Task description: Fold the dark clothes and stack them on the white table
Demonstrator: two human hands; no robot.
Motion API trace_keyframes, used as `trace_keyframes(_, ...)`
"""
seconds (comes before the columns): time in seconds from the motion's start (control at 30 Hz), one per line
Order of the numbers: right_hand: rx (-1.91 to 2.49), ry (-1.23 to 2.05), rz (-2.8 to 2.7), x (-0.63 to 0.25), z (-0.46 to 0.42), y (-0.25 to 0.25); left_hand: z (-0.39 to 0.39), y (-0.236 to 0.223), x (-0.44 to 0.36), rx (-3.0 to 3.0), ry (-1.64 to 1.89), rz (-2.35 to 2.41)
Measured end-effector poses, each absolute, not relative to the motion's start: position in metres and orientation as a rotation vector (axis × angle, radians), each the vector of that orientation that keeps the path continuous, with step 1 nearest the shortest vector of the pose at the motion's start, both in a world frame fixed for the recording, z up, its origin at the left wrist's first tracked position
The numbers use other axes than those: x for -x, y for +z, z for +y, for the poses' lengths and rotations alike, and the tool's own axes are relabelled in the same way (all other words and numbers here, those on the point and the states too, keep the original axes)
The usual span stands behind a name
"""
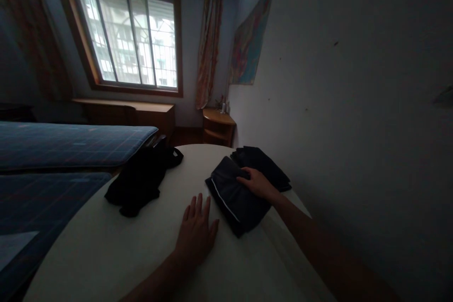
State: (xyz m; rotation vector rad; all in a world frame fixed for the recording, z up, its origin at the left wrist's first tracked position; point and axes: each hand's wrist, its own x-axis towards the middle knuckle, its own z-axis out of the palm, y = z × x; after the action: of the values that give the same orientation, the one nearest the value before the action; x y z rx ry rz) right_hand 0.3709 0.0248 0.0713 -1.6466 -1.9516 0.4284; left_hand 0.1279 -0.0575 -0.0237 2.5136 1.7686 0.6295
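Note:
A dark folded garment [244, 205] with a thin white line along its left side lies on the white round table [116, 255]. My right hand [257, 183] is on top of it, fingers bent and closed on the cloth near its upper edge. Just behind, partly covered, is another dark folded garment [271, 167]. My left hand [196, 233] rests palm down on the table to the left of the fold, fingers stretched out and holding nothing. Farther left, a crumpled black garment [141, 179] lies by the table's edge.
Beds with blue checked mattresses [71, 144] stand to the left. A pale wall [354, 118] runs close along the right. At the back are a window [130, 37], a wooden desk [155, 108] and a small corner shelf [219, 116].

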Motion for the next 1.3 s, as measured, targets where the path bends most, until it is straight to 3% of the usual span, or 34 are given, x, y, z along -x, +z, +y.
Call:
trace_keyframes(0.3, 1.711, 0.264, -1.894, -0.387, 0.085, 0.104, -0.057, -0.019, -0.128, -2.456, 0.425, 1.725)
trace_keyframes(0.63, 1.685, 0.316, -1.711, -0.444, 0.127, 0.152, -0.058, -0.012, -0.128, -2.452, 0.367, 1.716)
trace_keyframes(0.97, 1.962, 0.302, -1.636, -0.507, 0.127, 0.092, -0.056, -0.020, -0.128, -2.465, 0.411, 1.703)
trace_keyframes(1.3, 2.063, 0.085, -1.638, -0.504, 0.140, 0.084, -0.056, -0.011, -0.129, -2.441, 0.312, 1.708)
